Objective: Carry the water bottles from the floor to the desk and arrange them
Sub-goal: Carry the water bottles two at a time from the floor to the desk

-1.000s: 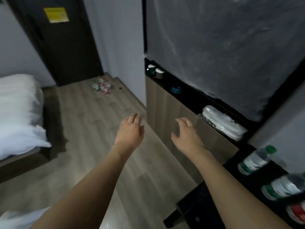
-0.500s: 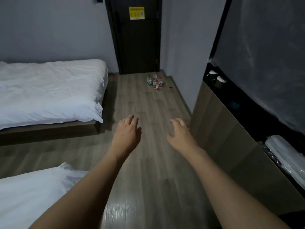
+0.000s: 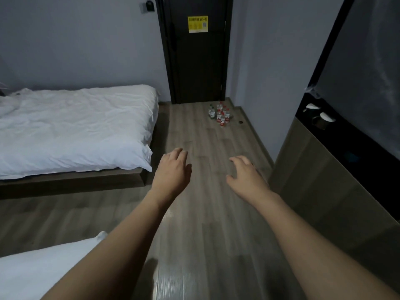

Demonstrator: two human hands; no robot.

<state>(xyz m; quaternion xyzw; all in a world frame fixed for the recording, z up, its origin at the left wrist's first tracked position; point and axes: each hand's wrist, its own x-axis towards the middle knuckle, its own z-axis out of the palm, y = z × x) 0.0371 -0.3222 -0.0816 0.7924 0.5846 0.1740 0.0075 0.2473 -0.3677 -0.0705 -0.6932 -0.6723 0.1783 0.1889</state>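
**Both hands out and holding nothing, bottles far off by the door**

Nearest, at seven o'clock, lies the corner of a white-sheeted bed [image 3: 43, 271], with the left forearm passing over its edge. Both bare forearms stretch forward over the grey-brown wood-plank floor [image 3: 201, 245].

The left hand [image 3: 173, 169] hangs palm down with fingers relaxed and close together, gripping nothing. The right hand [image 3: 246, 176] is beside it at about one o'clock from centre, fingers spread and lightly bent, thumb out to the side, also holding nothing. The two hands are apart, neither touching anything.

At three o'clock runs a long wood-fronted cabinet with a dark recessed shelf [image 3: 324, 191]; two white-lidded cups [image 3: 320, 115] sit on the shelf at its far end (what else lies there is too dark to tell).

At nine to ten o'clock is a second low bed with a rumpled white duvet [image 3: 71, 128] on a dark wooden frame.

Farthest, at twelve o'clock, a cluster of small clear plastic water bottles with red and green labels [image 3: 220, 114] stands upright on the floor, just before the dark door with a yellow Wi-Fi notice [image 3: 198, 24], well away from both hands.
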